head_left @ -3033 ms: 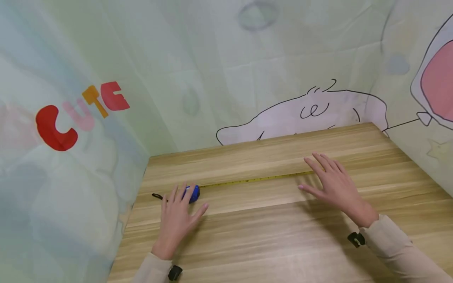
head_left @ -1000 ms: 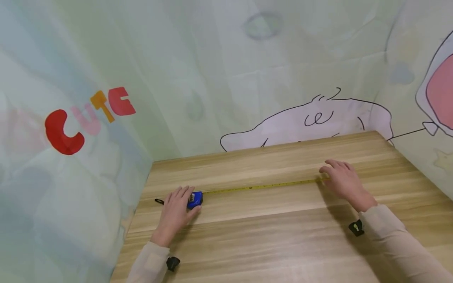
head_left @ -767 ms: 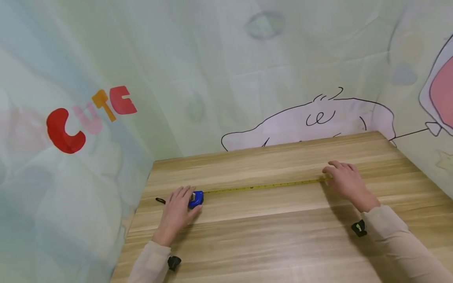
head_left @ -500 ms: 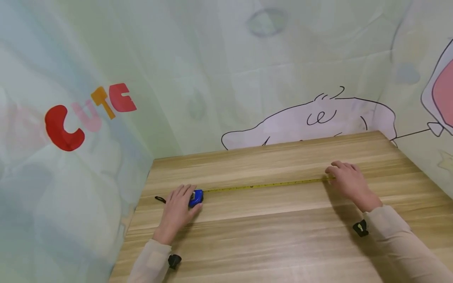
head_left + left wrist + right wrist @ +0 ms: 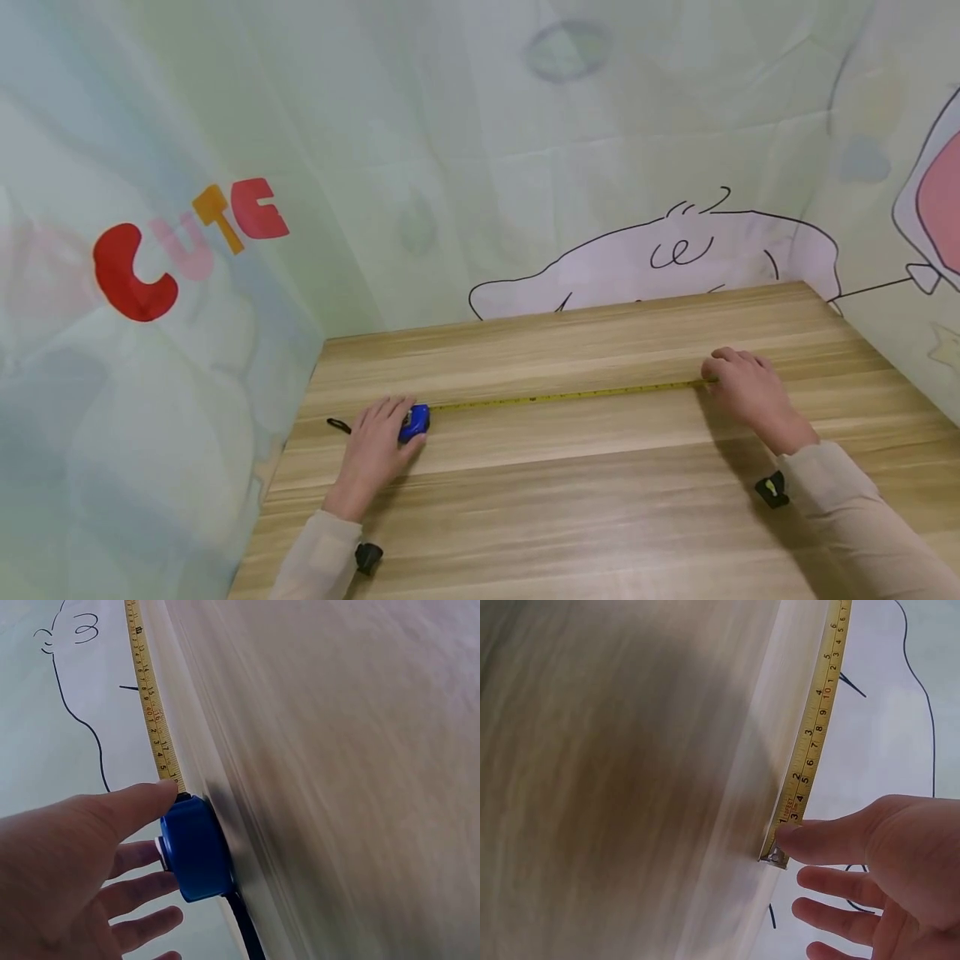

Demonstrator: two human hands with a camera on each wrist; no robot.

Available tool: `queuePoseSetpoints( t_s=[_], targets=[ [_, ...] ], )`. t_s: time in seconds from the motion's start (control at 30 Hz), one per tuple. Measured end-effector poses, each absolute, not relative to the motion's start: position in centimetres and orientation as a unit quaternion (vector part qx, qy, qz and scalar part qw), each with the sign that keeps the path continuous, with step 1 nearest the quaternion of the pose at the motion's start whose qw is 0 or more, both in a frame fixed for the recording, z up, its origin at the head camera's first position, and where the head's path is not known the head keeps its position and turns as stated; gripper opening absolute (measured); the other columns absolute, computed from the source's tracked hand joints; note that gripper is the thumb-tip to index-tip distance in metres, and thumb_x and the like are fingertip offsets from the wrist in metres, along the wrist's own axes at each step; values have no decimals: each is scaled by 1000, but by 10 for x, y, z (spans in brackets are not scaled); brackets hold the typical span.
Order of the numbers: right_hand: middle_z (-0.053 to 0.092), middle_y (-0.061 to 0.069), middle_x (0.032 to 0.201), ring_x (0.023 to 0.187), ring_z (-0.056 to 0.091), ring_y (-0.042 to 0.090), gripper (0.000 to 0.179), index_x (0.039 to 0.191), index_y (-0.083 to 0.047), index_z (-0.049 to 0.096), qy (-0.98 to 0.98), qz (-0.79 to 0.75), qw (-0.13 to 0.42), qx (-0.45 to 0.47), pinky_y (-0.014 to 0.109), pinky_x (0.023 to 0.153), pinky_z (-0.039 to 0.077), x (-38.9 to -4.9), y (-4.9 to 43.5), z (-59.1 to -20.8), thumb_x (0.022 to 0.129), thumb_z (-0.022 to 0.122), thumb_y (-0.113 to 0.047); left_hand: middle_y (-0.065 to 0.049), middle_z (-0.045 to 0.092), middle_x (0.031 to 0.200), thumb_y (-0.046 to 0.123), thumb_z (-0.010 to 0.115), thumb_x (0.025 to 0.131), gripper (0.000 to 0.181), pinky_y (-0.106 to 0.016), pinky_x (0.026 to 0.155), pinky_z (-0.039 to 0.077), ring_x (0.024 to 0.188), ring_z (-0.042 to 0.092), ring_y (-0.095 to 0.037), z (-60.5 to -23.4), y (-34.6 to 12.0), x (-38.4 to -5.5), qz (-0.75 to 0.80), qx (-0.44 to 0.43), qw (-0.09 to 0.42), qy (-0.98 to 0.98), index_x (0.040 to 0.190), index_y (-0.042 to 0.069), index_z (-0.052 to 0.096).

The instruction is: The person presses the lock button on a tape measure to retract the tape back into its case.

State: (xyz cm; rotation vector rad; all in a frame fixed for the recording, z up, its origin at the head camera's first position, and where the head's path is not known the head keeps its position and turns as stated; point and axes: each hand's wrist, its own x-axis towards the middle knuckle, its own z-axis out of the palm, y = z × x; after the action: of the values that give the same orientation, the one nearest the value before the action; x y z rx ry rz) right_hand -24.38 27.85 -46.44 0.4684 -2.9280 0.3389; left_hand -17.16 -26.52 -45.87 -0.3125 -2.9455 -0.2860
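A blue tape measure [image 5: 416, 423] rests on the wooden table [image 5: 540, 500], its yellow blade [image 5: 570, 395] drawn out to the right. My left hand [image 5: 372, 450] holds the case; the left wrist view has the thumb at the mouth of the case [image 5: 199, 851] and fingers along its other side. At the far end of the blade, my right hand [image 5: 750, 398] pinches the tape. In the right wrist view its thumb lies on the blade [image 5: 810, 750] just above the metal end hook [image 5: 775, 857]. A black wrist strap [image 5: 338, 425] trails left from the case.
Printed cloth walls stand behind and beside the table, with red and orange letters [image 5: 135, 275] on the left and a cartoon animal [image 5: 660, 258] at the back. Black wrist cameras [image 5: 368, 557] sit under both sleeves.
Three seconds ago both hands were spread over the tape measure. They have since taken hold of case and blade end, and my right hand has drawn the blade a little further right.
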Motion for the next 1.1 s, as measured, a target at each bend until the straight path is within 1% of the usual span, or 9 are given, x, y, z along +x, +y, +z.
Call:
queuePoseSetpoints(
  t_s=[0.17, 0.37, 0.57, 0.77, 0.97, 1.1],
  targets=[
    [65, 30, 126, 117, 59, 56, 7, 96, -3, 72, -978, 113, 82, 155, 73, 100, 42, -244, 280, -465, 90, 74, 0, -23, 65, 140, 25, 81, 95, 54, -64, 115, 39, 137, 54, -46, -460, -264, -173, -97, -106, 86, -986, 141, 1, 63],
    [66, 30, 122, 114, 60, 55, 3, 96, -1, 72, -980, 108, 76, 151, 74, 98, 43, -247, 283, -464, 93, 71, 0, -22, 68, 134, 22, 84, 93, 52, -62, 113, 42, 132, 58, -45, -462, -264, -176, -95, -103, 94, -986, 136, 1, 65],
    [67, 31, 119, 112, 60, 55, 6, 96, -1, 73, -982, 104, 68, 144, 74, 95, 44, -248, 288, -465, 93, 69, 2, -23, 66, 136, 22, 84, 93, 56, -61, 113, 43, 130, 59, -44, -461, -262, -178, -90, -91, 83, -988, 140, 0, 64],
    [67, 31, 120, 113, 59, 55, 8, 97, -2, 72, -983, 108, 49, 137, 74, 95, 44, -249, 290, -465, 92, 69, 4, -23, 64, 137, 21, 81, 94, 55, -61, 115, 40, 131, 57, -44, -458, -259, -179, -90, -81, 61, -991, 141, 1, 64],
    [66, 30, 121, 113, 59, 54, 9, 96, -4, 72, -984, 107, 43, 135, 74, 94, 45, -250, 291, -464, 92, 70, 4, -22, 65, 137, 26, 84, 93, 54, -60, 115, 40, 131, 58, -43, -459, -259, -180, -97, -78, 71, -990, 137, 1, 65],
    [66, 29, 121, 113, 59, 55, 10, 96, -4, 72, -984, 108, 42, 133, 74, 94, 45, -251, 291, -464, 92, 69, 4, -23, 67, 136, 25, 84, 93, 53, -60, 114, 42, 128, 61, -44, -461, -260, -181, -106, -79, 76, -988, 135, 0, 65]
  ],
)
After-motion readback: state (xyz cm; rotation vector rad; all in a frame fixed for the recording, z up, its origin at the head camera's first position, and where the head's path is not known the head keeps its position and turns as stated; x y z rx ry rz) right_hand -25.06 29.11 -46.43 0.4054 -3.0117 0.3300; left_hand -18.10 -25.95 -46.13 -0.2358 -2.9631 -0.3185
